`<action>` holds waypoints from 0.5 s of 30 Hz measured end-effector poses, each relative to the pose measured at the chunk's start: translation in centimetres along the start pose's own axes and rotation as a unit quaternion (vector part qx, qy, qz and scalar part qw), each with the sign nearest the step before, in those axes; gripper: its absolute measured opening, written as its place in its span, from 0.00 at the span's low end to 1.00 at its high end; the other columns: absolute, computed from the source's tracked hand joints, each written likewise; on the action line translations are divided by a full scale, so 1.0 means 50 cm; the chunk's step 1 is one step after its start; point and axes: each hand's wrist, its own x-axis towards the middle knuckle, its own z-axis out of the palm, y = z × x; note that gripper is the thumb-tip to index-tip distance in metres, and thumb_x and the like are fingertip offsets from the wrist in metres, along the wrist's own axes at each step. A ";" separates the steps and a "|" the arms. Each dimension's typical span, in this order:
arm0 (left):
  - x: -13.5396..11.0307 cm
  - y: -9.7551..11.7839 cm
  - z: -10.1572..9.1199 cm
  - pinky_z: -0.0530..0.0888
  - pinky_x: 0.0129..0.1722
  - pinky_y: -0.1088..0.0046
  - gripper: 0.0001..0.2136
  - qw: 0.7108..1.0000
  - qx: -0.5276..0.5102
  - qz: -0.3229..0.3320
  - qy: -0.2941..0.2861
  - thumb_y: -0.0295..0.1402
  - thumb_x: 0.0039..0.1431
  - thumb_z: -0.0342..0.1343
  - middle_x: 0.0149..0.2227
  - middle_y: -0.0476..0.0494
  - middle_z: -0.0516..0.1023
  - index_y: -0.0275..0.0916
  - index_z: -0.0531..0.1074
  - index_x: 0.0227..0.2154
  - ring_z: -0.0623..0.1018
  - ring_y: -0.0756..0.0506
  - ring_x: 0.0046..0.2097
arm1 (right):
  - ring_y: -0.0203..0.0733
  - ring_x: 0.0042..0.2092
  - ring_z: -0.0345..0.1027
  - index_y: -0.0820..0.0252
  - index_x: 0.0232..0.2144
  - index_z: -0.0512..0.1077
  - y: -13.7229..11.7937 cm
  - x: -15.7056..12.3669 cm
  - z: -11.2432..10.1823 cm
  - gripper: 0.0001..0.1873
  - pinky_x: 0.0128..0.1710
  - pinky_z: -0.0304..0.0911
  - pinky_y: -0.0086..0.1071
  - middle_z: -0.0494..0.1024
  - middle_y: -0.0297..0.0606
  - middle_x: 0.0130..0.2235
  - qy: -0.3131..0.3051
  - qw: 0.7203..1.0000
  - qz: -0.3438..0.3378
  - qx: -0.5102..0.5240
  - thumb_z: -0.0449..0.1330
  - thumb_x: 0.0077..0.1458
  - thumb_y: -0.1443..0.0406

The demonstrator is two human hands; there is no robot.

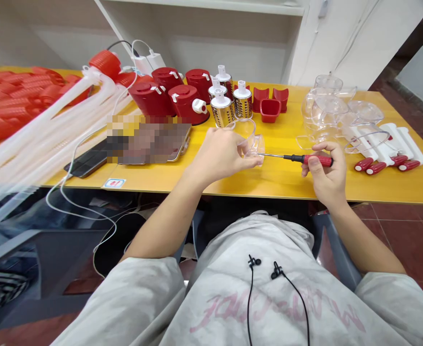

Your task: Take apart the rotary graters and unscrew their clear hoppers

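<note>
Two hands in view, both over the front edge of the yellow tabletop (276, 180).

Left hand (220, 154): closed around a clear part (250, 137), a cup-shaped plastic piece held just above the tabletop, open mouth up. The fingers wrap its near side. I cannot tell how far round they go, as the hand's back hides that.

Right hand (325, 175): gripping a screwdriver (298, 157) by its red-and-black handle, thumb on top. The shaft lies nearly level and points left. Its tip meets the lower right side of the clear part, just beside the left fingers. I cannot tell whether the tip sits in a screw: too small.

Behind the hands, centre: several red housings (168, 93) in a cluster. Next to them stand four metal drums (229, 103), upright with white caps, then three small red cups (270, 103).

Right of the cups: clear hoppers (327, 108), stacked and overlapping. Near right: white handles (388, 151) with red ends, lying flat.

Left: long white tubes (53, 129) lie slanted across the tabletop toward its edge. A dark phone (87, 163) lies beside them, near the front edge.

Earphones (264, 266) rest on the grey shirt below the hands.
</note>
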 end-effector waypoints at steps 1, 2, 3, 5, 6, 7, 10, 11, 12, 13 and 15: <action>0.000 0.000 0.000 0.69 0.46 0.57 0.20 1.000 0.012 0.000 0.003 0.46 0.67 0.85 0.31 0.42 0.88 0.44 0.85 0.27 0.82 0.37 0.37 | 0.42 0.31 0.78 0.44 0.56 0.77 -0.002 -0.001 0.000 0.25 0.34 0.80 0.38 0.79 0.28 0.37 -0.001 1.000 0.009 -0.004 0.79 0.78 0.39; 0.000 0.000 0.000 0.69 0.46 0.57 0.20 1.000 0.024 0.001 0.006 0.47 0.67 0.86 0.31 0.43 0.88 0.44 0.86 0.27 0.82 0.37 0.37 | 0.42 0.30 0.78 0.44 0.56 0.76 -0.002 -0.001 -0.001 0.25 0.34 0.81 0.38 0.79 0.28 0.37 -0.002 1.000 0.013 -0.004 0.78 0.78 0.38; 0.001 0.001 0.000 0.69 0.45 0.57 0.20 1.000 0.029 0.001 0.007 0.48 0.67 0.86 0.31 0.43 0.88 0.45 0.86 0.27 0.82 0.37 0.37 | 0.42 0.32 0.79 0.43 0.57 0.75 -0.001 0.000 0.000 0.25 0.34 0.82 0.39 0.79 0.28 0.38 0.000 1.000 0.010 -0.004 0.78 0.78 0.39; 0.001 0.002 0.000 0.69 0.45 0.57 0.19 1.000 0.025 0.001 0.003 0.49 0.68 0.86 0.31 0.43 0.88 0.45 0.88 0.28 0.82 0.37 0.37 | 0.45 0.37 0.82 0.41 0.59 0.75 0.004 0.001 0.000 0.26 0.36 0.85 0.40 0.79 0.31 0.42 0.001 1.000 -0.005 0.000 0.80 0.76 0.40; 0.001 0.003 -0.001 0.69 0.45 0.57 0.18 1.000 0.020 0.000 0.001 0.49 0.68 0.85 0.31 0.43 0.88 0.45 0.89 0.29 0.82 0.38 0.37 | 0.47 0.40 0.82 0.41 0.59 0.75 0.008 0.002 0.000 0.27 0.36 0.85 0.41 0.79 0.33 0.44 0.000 1.000 -0.014 0.005 0.80 0.74 0.42; 0.001 0.003 -0.001 0.69 0.45 0.57 0.18 1.000 0.016 -0.003 -0.001 0.49 0.68 0.85 0.31 0.43 0.88 0.45 0.90 0.29 0.81 0.38 0.36 | 0.49 0.44 0.82 0.40 0.60 0.75 0.012 0.003 0.000 0.27 0.36 0.86 0.41 0.79 0.34 0.46 -0.001 1.000 -0.022 0.012 0.81 0.72 0.43; 0.001 0.002 -0.001 0.69 0.45 0.58 0.16 1.000 0.013 -0.006 -0.002 0.48 0.68 0.86 0.31 0.43 0.88 0.45 0.91 0.30 0.80 0.39 0.35 | 0.51 0.49 0.81 0.39 0.61 0.74 0.022 0.005 -0.002 0.28 0.38 0.86 0.40 0.79 0.37 0.48 -0.007 0.999 -0.033 0.030 0.82 0.70 0.48; 0.001 0.001 -0.001 0.69 0.45 0.57 0.16 1.000 0.013 -0.005 -0.002 0.48 0.68 0.86 0.31 0.43 0.88 0.45 0.92 0.30 0.80 0.39 0.35 | 0.52 0.50 0.81 0.39 0.62 0.74 0.024 0.005 -0.002 0.28 0.38 0.87 0.40 0.79 0.37 0.49 -0.008 0.999 -0.033 0.030 0.81 0.70 0.49; 0.001 0.000 -0.001 0.70 0.45 0.57 0.16 1.000 0.013 -0.005 -0.001 0.48 0.68 0.86 0.31 0.43 0.89 0.46 0.92 0.31 0.81 0.39 0.35 | 0.52 0.50 0.80 0.39 0.62 0.74 0.025 0.005 -0.002 0.28 0.38 0.87 0.41 0.79 0.37 0.49 -0.009 0.999 -0.032 0.028 0.81 0.70 0.49; 0.001 -0.001 -0.001 0.70 0.45 0.57 0.16 1.000 0.012 -0.004 -0.001 0.49 0.68 0.85 0.32 0.42 0.90 0.46 0.92 0.31 0.81 0.39 0.36 | 0.52 0.50 0.80 0.38 0.63 0.73 0.025 0.005 -0.003 0.28 0.38 0.87 0.41 0.79 0.37 0.49 -0.009 0.999 -0.032 0.025 0.81 0.70 0.49; 0.001 -0.003 -0.001 0.70 0.45 0.58 0.16 1.000 0.007 -0.004 -0.002 0.50 0.69 0.84 0.33 0.42 0.91 0.46 0.93 0.32 0.82 0.38 0.36 | 0.52 0.50 0.80 0.38 0.63 0.73 0.025 0.005 -0.003 0.29 0.38 0.87 0.41 0.79 0.37 0.50 -0.010 0.999 -0.031 0.022 0.81 0.70 0.50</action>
